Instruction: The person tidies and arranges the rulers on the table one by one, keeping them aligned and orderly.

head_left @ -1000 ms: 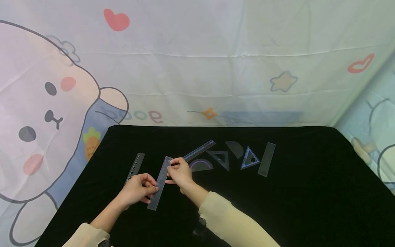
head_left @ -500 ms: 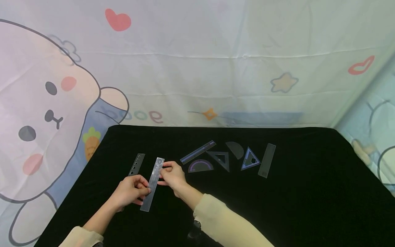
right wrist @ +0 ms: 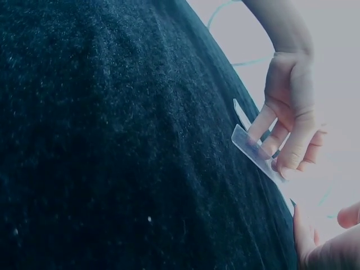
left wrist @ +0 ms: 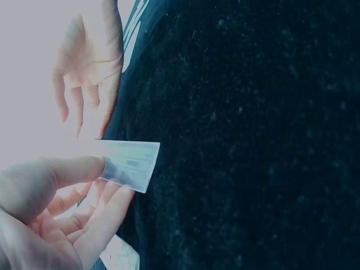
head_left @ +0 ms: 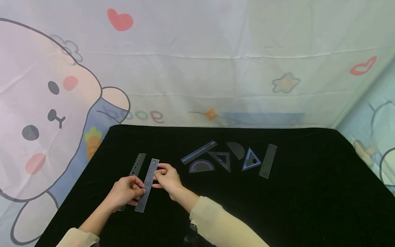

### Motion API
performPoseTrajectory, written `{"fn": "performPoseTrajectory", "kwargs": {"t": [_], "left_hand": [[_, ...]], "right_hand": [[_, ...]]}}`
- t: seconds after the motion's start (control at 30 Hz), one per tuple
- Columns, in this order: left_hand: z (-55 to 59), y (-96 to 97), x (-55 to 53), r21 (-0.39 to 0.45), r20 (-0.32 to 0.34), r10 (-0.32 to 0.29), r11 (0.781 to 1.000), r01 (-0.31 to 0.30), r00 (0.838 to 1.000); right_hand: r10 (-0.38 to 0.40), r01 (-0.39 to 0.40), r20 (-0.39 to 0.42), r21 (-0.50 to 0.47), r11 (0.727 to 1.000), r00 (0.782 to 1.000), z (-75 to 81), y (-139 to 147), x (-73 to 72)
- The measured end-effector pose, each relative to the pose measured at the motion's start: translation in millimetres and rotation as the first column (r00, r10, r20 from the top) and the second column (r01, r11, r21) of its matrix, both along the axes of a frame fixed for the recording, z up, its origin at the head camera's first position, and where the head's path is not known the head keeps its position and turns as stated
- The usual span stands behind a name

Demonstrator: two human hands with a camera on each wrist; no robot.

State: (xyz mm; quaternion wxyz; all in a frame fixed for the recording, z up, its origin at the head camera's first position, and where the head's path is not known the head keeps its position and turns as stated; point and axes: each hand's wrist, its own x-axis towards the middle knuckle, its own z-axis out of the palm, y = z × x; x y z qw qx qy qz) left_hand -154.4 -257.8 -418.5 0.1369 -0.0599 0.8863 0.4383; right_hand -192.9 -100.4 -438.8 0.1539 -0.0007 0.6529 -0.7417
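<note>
So, over by the left edge of the worktop (head_left: pixel 293 206), a clear stencil ruler (head_left: pixel 137 164) lies slanted, with its middle hidden under the left hand (head_left: pixel 126 190). That hand pinches the long clear ruler (head_left: pixel 148 181) low down, thumb on the face and fingers underneath. That ruler is the thing that's changed: in the last second it has slid toward the left edge, and it's now just beside the stencil ruler, close to parallel. Can't tell if it's fully off the cloth. The right hand (head_left: pixel 169 180) came along too, looks like it's gripping the same ruler up near its far end.

With that hand out of the way, the blue-lined ruler (head_left: pixel 199 152) and purple-arc protractor (head_left: pixel 201 167) show whole, left of the set square (head_left: pixel 225 164), plain protractor (head_left: pixel 236 150), blue-edged triangle (head_left: pixel 248 162) and plain ruler (head_left: pixel 268 161). Those sit toward the far edge and haven't budged. To me, the two left rulers now read as a pair, well apart from that bunch.
</note>
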Motion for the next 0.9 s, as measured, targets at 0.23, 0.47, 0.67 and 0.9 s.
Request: {"fn": "performPoseTrajectory", "kwargs": {"t": [0.23,0.47,0.67,0.9], "left_hand": [[1.3,-3.1,2.4,-0.059,-0.001,0.024,0.998,-0.024,1.0],[3.6,-4.9,4.2,-0.099,-0.009,0.028,0.995,-0.029,1.0],[3.9,-5.4,3.8,-0.162,-0.031,0.02,0.987,-0.025,0.999],[3.2,-4.3,3.2,-0.22,-0.045,0.001,0.975,-0.01,0.999]], "right_hand": [[0.073,-0.072,-0.025,0.015,0.997,0.997,-2.0,-2.4,3.4],[0.146,-0.145,-0.022,0.059,0.988,0.989,-1.3,-4.4,4.5],[0.171,-0.17,-0.012,0.082,0.982,0.985,-0.8,-5.7,6.2],[0.193,-0.191,-0.011,0.093,0.977,0.981,-0.3,-5.4,7.1]]}}
